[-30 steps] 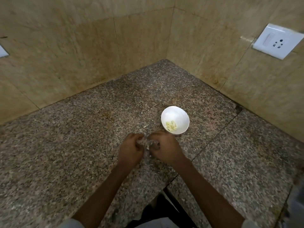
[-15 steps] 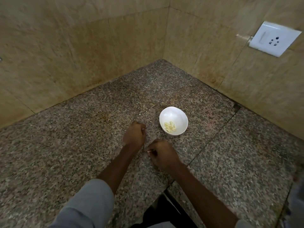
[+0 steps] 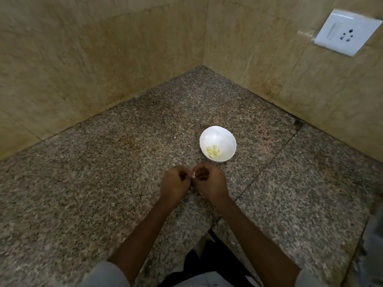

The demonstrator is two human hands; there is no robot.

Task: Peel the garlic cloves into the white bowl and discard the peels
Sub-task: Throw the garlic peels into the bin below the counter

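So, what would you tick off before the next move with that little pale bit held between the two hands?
1. Grip on the piece: the left hand and the right hand meet, fingers curled round a small pale piece. Ok.
2. Piece fully peeled: it is too small to judge. Cannot tell.
3. Bowl ready: the white bowl stands upright on the granite counter just beyond the hands, with nothing over its opening. Ok.
4. Room in the bowl: only a small heap of peeled cloves lies at the bottom. Ok.
5. Place for the peels: no bin shows in this view. Cannot tell.
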